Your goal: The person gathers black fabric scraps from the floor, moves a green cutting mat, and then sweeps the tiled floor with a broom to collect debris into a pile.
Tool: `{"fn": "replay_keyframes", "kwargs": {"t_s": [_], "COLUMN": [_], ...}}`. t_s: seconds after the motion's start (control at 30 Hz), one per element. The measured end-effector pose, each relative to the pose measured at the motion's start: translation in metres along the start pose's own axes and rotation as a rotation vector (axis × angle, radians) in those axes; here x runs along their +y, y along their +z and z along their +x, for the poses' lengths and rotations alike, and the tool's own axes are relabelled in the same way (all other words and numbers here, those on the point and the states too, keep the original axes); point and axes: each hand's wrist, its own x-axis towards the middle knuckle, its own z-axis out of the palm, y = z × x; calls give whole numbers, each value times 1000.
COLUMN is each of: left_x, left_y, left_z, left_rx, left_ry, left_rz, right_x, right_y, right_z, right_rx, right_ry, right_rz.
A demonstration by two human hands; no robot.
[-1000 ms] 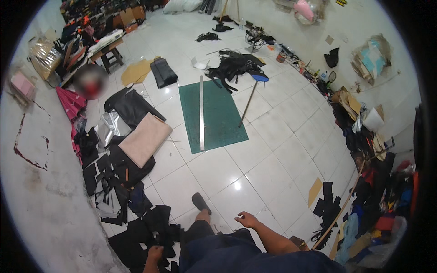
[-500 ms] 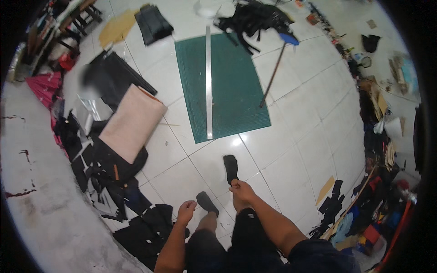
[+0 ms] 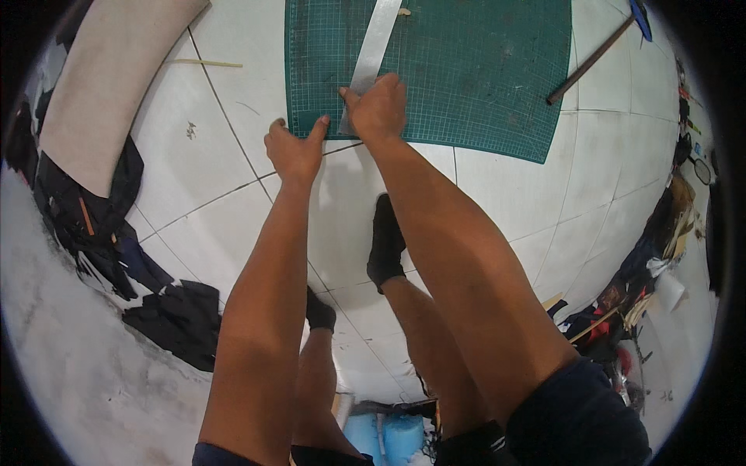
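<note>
A green cutting mat point(image 3: 474, 85) with a fine grid lies on the tiled floor in front of me. Along it runs a long silver metal ruler point(image 3: 376, 43), its near end by the mat's front edge. My right hand point(image 3: 378, 109) grips the ruler near that end, thumb on the left side and curled fingers over the right. At the mat's near left corner is my left hand point(image 3: 297, 151), thumb and fingers apart, the thumb over the mat. Whether it presses on the mat is hard to tell.
Pale sheet material point(image 3: 109, 85) lies at the left over black fabric pieces point(image 3: 179, 318). A brown stick point(image 3: 594, 66) with a blue end rests by the mat's right edge. Mixed clutter point(image 3: 614, 287) lines the right side. My socked feet point(image 3: 387, 241) stand on the tiles.
I have bent down closer to the floor, so the mat looks larger. Both hands have reached forward to the mat's near edge, and the right has taken hold of the ruler, which now lies tilted.
</note>
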Motion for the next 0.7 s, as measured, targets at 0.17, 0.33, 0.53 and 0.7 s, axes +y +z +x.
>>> {"fn": "replay_keyframes", "kwargs": {"t_s": [0.17,0.33,0.53,0.7], "left_x": [-11,-2,10,-11], "left_y": [0,-21,-47,-61], "left_z": [19,4,-54,-124], "left_rx": [-64,-474,-498,-429], "left_ry": [-94,-199,-156,-392], "left_rz": [-144,-814,-919,-1194], "right_x": [7,37,125,222], "right_y": [-8,-46,-131,-212], "right_z": [13,7,-33,-127], "right_rx": [-164,-35,86,118], "right_ry": [107,18,-103,-119], "right_rz": [137,248,393,219]}}
